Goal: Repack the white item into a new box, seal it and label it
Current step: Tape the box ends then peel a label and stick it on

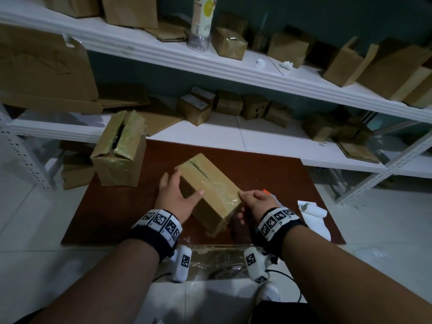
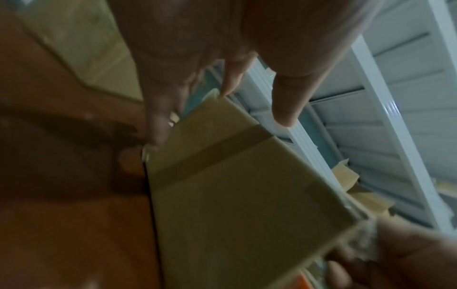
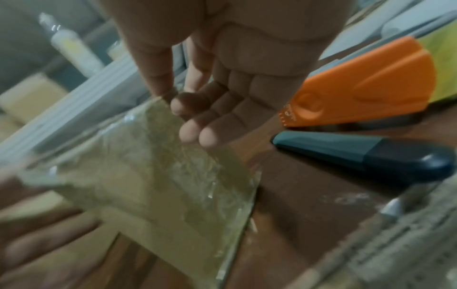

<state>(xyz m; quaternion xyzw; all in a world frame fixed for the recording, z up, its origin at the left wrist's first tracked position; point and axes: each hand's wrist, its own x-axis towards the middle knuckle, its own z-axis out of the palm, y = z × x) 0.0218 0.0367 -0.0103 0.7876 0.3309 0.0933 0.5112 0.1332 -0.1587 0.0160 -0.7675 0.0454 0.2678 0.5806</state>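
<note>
A closed cardboard box [image 1: 210, 183] wrapped in clear tape lies slantwise in the middle of the brown table [image 1: 112, 211]. My left hand [image 1: 177, 190] lies spread against the box's left side, its fingers reaching the far end and its thumb near the top edge. The left wrist view shows those fingers [image 2: 230, 86] fairly straight at the edge of the box [image 2: 235, 195]. My right hand [image 1: 244, 196] pinches the near right corner of the box. In the right wrist view, thumb and forefinger of the right hand [image 3: 168, 97] meet on the box's [image 3: 148, 176] crinkled tape. No white item shows.
An opened, taped box [image 1: 119, 150] stands at the table's back left. An orange tape dispenser [image 3: 358, 88] and a dark-handled cutter [image 3: 371, 156] lie right of my right hand. White label paper [image 1: 313, 213] sits at the table's right edge. White shelves [image 1: 233, 73] behind carry several cardboard boxes.
</note>
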